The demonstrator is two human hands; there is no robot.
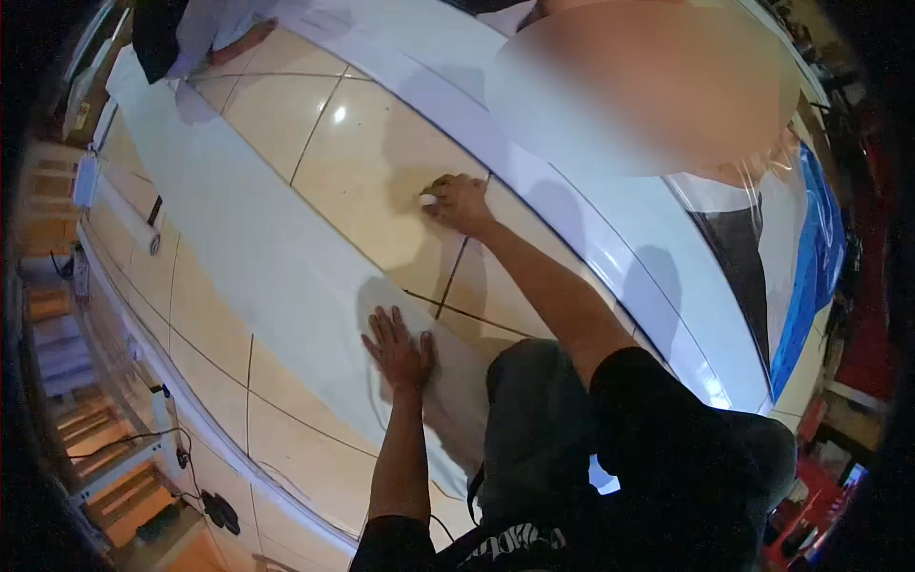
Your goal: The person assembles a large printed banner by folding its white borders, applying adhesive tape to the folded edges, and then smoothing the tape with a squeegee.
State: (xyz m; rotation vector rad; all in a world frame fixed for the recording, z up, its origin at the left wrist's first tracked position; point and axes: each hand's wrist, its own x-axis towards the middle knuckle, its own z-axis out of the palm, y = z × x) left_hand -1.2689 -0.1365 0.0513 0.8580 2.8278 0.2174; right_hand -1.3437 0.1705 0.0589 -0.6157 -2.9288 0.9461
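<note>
My left hand (397,348) lies flat with fingers spread on a long white sheet strip (257,219), near its right edge. That strip runs diagonally across the tiled floor (357,191). Over the tiles to the right of the strip, my right hand (459,204) is closed around a small object with a white round end (428,199). My fingers cover most of it, so its kind does not show. Beyond my right hand lies a second long, glossy white sheet (591,229).
A co-worker's hand (246,43) rests near the strip's far end. Another person, partly blurred, is at upper right, near blue plastic sheeting (810,257). Left are a white roll (133,217), wooden slats (95,424), a cable and dark shoes (220,512).
</note>
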